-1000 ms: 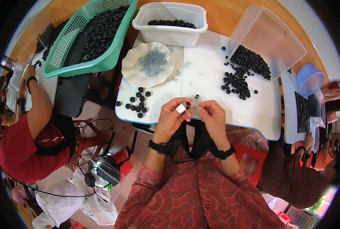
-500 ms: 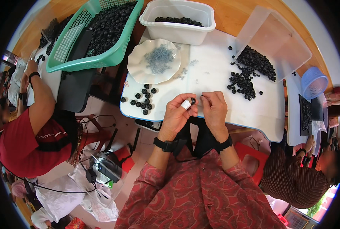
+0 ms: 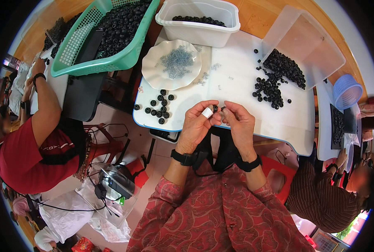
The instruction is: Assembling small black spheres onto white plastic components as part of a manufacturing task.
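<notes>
Head camera view: a person in a red patterned shirt (image 3: 187,214) is facing a white desk (image 3: 237,80), both forearms reaching up from the lower edge. The left hand (image 3: 197,126) is hovering just past the desk's near edge, its fingers pinching a black ring (image 3: 215,108); a white wrap (image 3: 207,112) is covering part of one digit. Close beside it, the right hand (image 3: 241,126) is bringing thumb and forefinger together on a small dark piece (image 3: 223,108), mostly hidden. The two pieces are facing each other across a narrow gap, apparently not touching.

Either piece could be slipping away, since both are tiny and only fingertips are gripping them; near this edge, a dropped one could be rolling to the floor. The wrap could be dulling the left hand's feel, and a crooked angle could be spoiling the meeting of the pieces.

Farther in, loose black rings (image 3: 159,114) are lying at the desk's left. On the right, small black parts (image 3: 271,90) are spilling from a clear bin (image 3: 304,38) tipped on its side; a stray could be rolling off if bumped. Beyond the rings, a scalloped cream plate (image 3: 148,67) is holding tiny translucent bits (image 3: 177,62). Behind it, a white tub (image 3: 195,34) is holding more black pieces.
</notes>
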The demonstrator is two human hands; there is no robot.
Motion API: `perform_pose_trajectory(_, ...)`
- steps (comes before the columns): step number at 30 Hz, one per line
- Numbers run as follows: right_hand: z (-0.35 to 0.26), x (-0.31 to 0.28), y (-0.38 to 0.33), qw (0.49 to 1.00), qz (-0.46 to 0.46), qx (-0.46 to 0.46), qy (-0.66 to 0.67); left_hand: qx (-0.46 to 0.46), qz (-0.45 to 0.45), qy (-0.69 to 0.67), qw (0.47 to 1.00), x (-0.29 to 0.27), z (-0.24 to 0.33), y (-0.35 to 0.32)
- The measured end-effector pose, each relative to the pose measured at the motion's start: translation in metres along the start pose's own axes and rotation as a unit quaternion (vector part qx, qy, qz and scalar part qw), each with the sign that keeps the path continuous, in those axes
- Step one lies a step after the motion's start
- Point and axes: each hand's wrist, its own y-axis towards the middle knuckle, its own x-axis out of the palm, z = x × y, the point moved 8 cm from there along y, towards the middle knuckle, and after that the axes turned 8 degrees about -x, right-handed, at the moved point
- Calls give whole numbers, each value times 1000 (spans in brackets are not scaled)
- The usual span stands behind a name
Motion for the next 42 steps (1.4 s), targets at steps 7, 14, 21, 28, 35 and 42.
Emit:
perform_pose_trajectory(7, 4, -3, -1, 999, -13, 17, 49, -1, -6, -10, 1000, 0, 0, 0)
perform_pose_trajectory(14, -4, -1, 1, 998, -5, -10, 69, 0, -1, -15, 1000, 1, 0, 0)
perform_pose_trajectory(21, -5, 6, 0, 995, -16, -42, 90, 4, -8, -16, 1000, 2, -1, 1)
perform_pose_trajectory(28, -2, 8, 1, 995, -6, -38, 93, 7, -6, -12, 1000, 1, -1, 1)
perform_pose_trajectory(35, -7, 12, 0, 993, -9, -36, 109, 9, 1, -9, 1000, -1, -2, 2)
perform_pose_trajectory(42, -5, 11, 1, 994, -4, -60, 92, 9, 14, -3, 1000, 0, -2, 2)
